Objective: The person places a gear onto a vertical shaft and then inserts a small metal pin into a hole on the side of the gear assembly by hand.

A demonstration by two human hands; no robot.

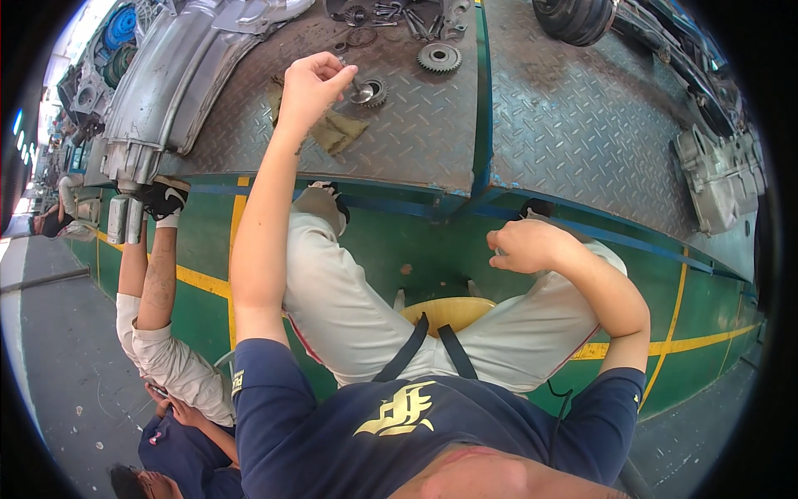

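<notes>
My left hand (314,87) reaches over the metal workbench, thumb and fingers pinched on a shiny metal part with a rounded, flared end (361,94). That end is at a small toothed gear (379,91) lying on the bench; whether the two touch I cannot tell. Under and beside my left wrist lies a crumpled olive-brown cloth (339,133). My right hand (532,248) hovers over my right thigh, away from the bench, its fingers curled together. What it holds, if anything, is hidden.
A larger gear (439,57) lies farther back, near several bolts (407,18). A big silver casing (179,71) stands on the left, a grey cast housing (719,179) at the right edge. A dark round part (573,18) sits far right. Another person (187,424) sits at my left.
</notes>
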